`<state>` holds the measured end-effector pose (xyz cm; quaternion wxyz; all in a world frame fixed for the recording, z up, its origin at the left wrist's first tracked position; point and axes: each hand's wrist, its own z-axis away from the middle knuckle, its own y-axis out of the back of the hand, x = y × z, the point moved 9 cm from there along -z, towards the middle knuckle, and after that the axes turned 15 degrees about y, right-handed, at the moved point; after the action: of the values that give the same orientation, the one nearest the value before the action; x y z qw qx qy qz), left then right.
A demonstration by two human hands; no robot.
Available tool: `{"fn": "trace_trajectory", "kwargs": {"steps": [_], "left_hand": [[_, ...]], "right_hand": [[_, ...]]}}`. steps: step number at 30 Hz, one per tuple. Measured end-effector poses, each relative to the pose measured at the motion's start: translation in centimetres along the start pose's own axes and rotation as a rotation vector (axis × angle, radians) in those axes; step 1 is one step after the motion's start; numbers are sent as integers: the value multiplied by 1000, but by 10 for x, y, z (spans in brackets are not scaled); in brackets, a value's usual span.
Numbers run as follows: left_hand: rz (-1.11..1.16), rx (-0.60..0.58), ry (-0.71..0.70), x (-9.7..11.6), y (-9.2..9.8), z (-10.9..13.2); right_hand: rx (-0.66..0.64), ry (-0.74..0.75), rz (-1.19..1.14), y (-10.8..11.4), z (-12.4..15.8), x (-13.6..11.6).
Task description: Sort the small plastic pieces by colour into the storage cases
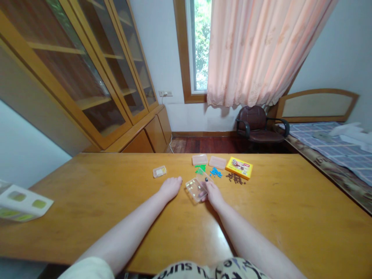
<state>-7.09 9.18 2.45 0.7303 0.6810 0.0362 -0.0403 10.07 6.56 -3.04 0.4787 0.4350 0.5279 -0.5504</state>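
My right hand (pixel 213 195) grips a clear plastic box (pixel 194 190) by its right side, above the wooden table. The box's hinged lid stands open, and I see no pieces inside. Closed in a loose fist, my left hand (pixel 171 187) rests at the table just left of that box; whatever it may hold is hidden. Beyond the hands lie small piles of green pieces (pixel 200 169), blue pieces (pixel 216 173) and brown pieces (pixel 236 178). A smaller clear case (pixel 159 171) with something white and yellow in it lies past my left hand.
Two clear boxes, one left (pixel 199 159) and one right (pixel 217 162), lie behind the piles beside a yellow carton (pixel 239 167). A white object with cutouts (pixel 26 203) stands at the table's left. Past the far edge are a chair (pixel 255 124) and bed (pixel 328 139).
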Motion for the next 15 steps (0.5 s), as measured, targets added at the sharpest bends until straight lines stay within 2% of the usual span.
{"fn": "trace_trajectory", "kwargs": {"steps": [4, 8, 12, 15], "left_hand": [[106, 58, 65, -3, 24, -3], [363, 136, 43, 18, 50, 3], [472, 176, -85, 45, 54, 9], [470, 205, -120, 51, 50, 11]], "right_hand": [[-16, 10, 3, -2, 1, -1], [-13, 12, 5, -1, 2, -2], [-22, 9, 27, 0, 1, -3], [-35, 4, 59, -1, 1, -4]]}}
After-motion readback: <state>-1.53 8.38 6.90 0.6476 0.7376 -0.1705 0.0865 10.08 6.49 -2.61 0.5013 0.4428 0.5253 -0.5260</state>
